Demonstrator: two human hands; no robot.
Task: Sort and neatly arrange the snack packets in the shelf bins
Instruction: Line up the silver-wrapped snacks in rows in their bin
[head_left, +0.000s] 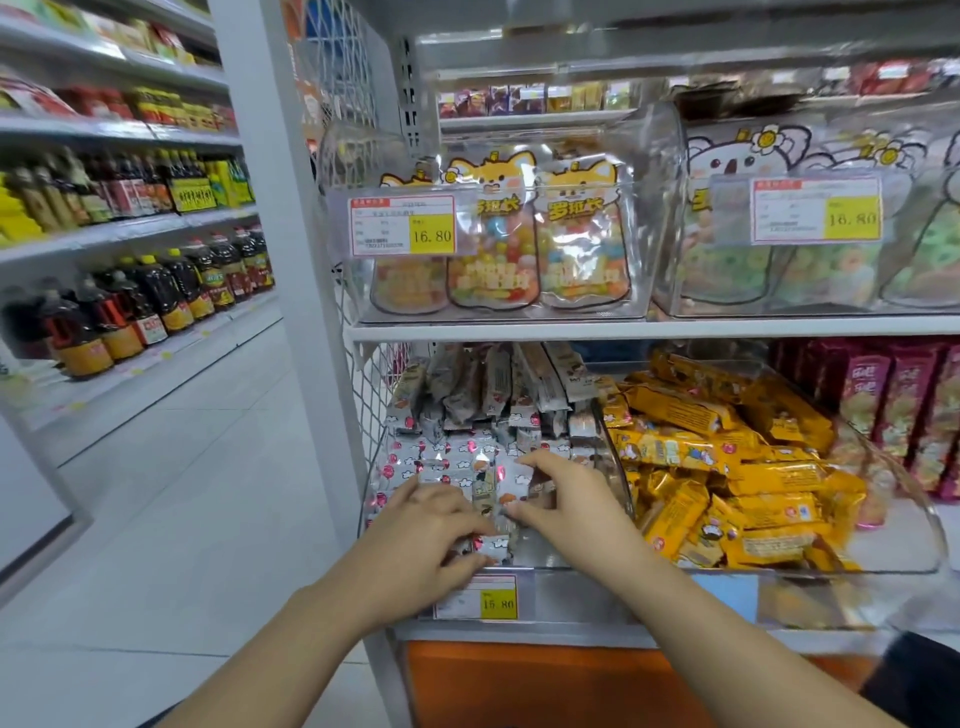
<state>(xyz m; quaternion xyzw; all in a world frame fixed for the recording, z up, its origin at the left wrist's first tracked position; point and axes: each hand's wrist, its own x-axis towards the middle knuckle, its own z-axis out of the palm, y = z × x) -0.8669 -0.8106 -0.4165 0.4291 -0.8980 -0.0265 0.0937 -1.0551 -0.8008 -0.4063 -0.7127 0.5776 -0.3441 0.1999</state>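
Silver packets (457, 457) fill the left bin (550, 562), heaped toward its front edge. Our left hand (431, 525) pinches one there; our right hand (566, 499) grips its neighbours. We judge slippery foil could spill over that edge if we drag too many.

Pale tiled floor (182, 519) runs beside white shelves (124, 228) of bottles (156, 291).

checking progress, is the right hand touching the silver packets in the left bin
Touching: head view shows the right hand pinching silver packets between thumb and fingers.
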